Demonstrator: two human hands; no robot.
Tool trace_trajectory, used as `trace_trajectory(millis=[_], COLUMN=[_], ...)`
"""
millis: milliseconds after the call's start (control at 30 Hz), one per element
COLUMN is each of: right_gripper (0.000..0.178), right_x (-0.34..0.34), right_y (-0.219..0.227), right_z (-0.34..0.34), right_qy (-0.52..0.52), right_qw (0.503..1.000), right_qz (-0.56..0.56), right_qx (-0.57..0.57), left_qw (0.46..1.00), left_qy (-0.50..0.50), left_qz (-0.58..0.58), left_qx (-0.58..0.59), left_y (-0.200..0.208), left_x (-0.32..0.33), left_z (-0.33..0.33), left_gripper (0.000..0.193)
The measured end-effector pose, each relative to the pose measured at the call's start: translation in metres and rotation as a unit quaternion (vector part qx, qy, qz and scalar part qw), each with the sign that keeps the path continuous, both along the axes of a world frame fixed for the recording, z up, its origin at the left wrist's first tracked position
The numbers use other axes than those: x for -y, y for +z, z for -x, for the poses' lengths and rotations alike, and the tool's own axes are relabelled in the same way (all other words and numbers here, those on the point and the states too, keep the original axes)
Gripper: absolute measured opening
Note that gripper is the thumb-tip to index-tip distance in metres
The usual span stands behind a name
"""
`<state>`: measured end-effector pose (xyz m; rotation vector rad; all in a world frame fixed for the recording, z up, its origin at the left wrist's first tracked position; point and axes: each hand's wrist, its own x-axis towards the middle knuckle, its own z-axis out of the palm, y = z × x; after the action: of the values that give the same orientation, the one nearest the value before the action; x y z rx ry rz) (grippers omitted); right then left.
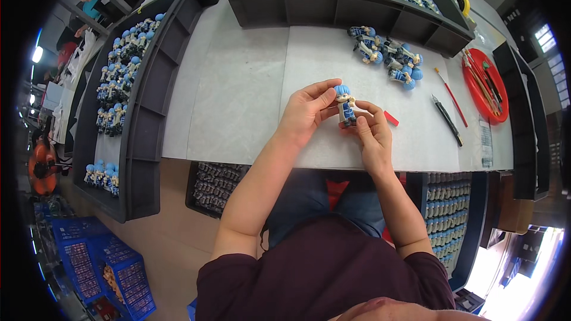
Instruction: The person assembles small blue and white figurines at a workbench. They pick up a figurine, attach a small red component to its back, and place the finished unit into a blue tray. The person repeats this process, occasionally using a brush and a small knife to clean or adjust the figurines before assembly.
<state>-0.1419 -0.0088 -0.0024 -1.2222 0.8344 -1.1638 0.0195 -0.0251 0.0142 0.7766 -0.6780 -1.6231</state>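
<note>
Between my two hands, above the near part of the white worktable (238, 83), a small blue-haired figurine (345, 107) stands upright with its front toward me. My left hand (309, 109) pinches it near the head with thumb and forefinger. Fingers of my right hand (375, 137) close on its side and lower end. A small red piece (391, 118) lies on the table just beyond my right fingers. Farther back on the right rests a loose pile of similar figurines (386, 53).
Grey trays of figurines stand along the back (345, 9) and the left (140, 137). At the right lie a red dish (501, 92) with brushes, a black pen-like tool (447, 120) and a thin red brush (453, 98). Blue crates (98, 261) sit on the floor at left.
</note>
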Motion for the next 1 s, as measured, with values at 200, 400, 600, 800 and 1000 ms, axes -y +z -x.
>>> trace_trajectory(millis=[200,400,600,800,1000], right_gripper=[0.030,0.031,0.043,0.060,0.061], right_x=[-0.0009,-0.0009,-0.0016,0.0007,0.0000], right_y=[0.0009,0.0030,0.0027,-0.0066,-0.0051], right_z=[0.0000,-0.0004,-0.0013,-0.0012,0.0003], right_qy=[-0.001,-0.010,-0.032,-0.088,-0.098], right_qw=[1.000,1.000,0.999,0.994,0.994], right_qz=[-0.002,0.001,-0.006,0.062,0.058], right_qx=[-0.001,0.002,0.035,0.014,0.002], left_qw=[1.000,1.000,0.996,0.995,0.996], left_qy=[0.001,0.005,0.023,0.004,-0.022], left_qz=[-0.001,-0.013,0.006,0.051,0.068], left_qx=[0.001,-0.006,0.088,0.083,0.057], left_y=[-0.0029,-0.0032,0.0033,-0.0051,0.0005], left_x=[-0.0004,0.0018,-0.0015,-0.0018,-0.0017], left_z=[-0.0011,-0.0005,0.0061,0.0008,0.0040], left_gripper=[0.028,0.029,0.031,0.036,0.044])
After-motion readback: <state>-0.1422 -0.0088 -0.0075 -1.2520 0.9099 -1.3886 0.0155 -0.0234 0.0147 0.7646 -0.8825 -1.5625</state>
